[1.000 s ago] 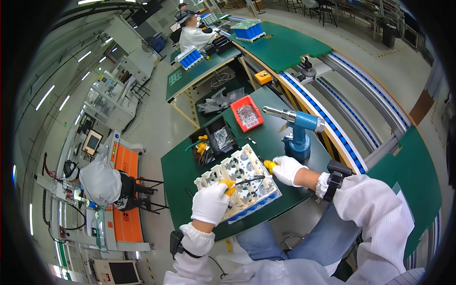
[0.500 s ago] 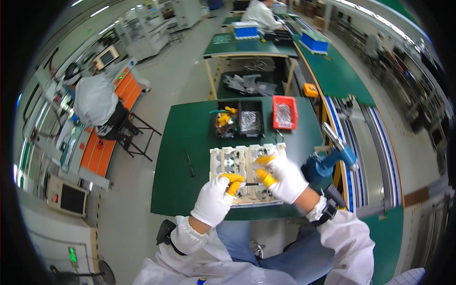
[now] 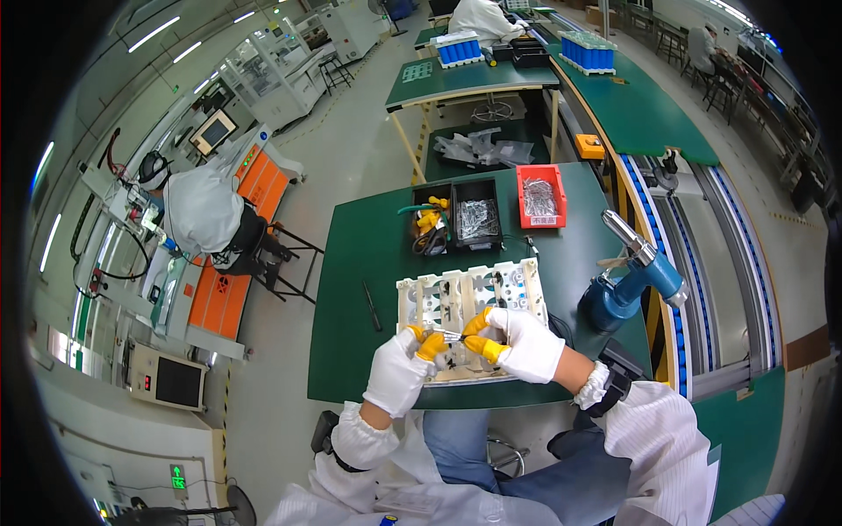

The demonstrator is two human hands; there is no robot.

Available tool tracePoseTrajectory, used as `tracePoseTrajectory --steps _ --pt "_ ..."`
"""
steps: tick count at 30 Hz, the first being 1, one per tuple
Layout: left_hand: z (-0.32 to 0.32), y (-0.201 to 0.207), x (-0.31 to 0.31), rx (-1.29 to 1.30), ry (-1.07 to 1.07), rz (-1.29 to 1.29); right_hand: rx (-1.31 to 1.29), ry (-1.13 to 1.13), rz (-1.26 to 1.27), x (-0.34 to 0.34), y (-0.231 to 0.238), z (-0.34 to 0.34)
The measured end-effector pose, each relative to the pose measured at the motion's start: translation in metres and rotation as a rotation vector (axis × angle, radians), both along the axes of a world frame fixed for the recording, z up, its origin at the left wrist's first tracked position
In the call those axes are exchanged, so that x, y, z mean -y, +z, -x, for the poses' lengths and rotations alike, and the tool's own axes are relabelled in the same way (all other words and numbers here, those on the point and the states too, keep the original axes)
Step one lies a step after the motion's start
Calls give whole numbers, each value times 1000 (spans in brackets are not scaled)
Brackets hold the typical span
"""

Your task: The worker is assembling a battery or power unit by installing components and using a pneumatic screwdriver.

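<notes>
Both my hands wear white gloves with yellow fingertips. My left hand (image 3: 399, 368) pinches one end of a thin black-and-silver piece (image 3: 451, 336), whose exact kind is too small to tell. Fingers closed, my right hand (image 3: 522, 344) grips its dark end. Under the hands lies a cream plastic frame (image 3: 430, 298) with rows of round openings and small dark parts in it. The fingers hover over its near half and hide part of it.
Black bins of yellow-handled tools (image 3: 430, 226) and silver pieces (image 3: 477, 219) stand behind the frame, beside a red bin (image 3: 542, 195). A screwdriver (image 3: 373, 307) lies left on the green table (image 3: 342, 263). At right stands a blue rivet gun (image 3: 627, 285), beside a conveyor (image 3: 702, 280).
My right hand has come down and left to meet the left hand, and its fingers have closed on the thin piece. The view has shifted slightly.
</notes>
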State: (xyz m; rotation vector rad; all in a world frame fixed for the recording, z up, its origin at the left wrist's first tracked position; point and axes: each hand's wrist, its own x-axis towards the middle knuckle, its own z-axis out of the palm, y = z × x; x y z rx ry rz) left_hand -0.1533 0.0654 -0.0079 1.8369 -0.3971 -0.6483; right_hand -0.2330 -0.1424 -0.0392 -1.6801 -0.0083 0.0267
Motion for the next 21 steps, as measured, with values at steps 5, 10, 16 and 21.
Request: tracePoseTrajectory --steps 5,10,16,21 --pt "3 -13 -9 100 -13 93 66 -35 172 -5 11 4" --pt "-11 -13 -28 473 -107 -161 140 -80 254 -15 20 7" --pt "-20 1 -27 1262 -320 -188 94 -86 161 -15 -11 3" --pt "-20 -3 -34 1373 -337 -99 42 -31 83 -14 -4 4"
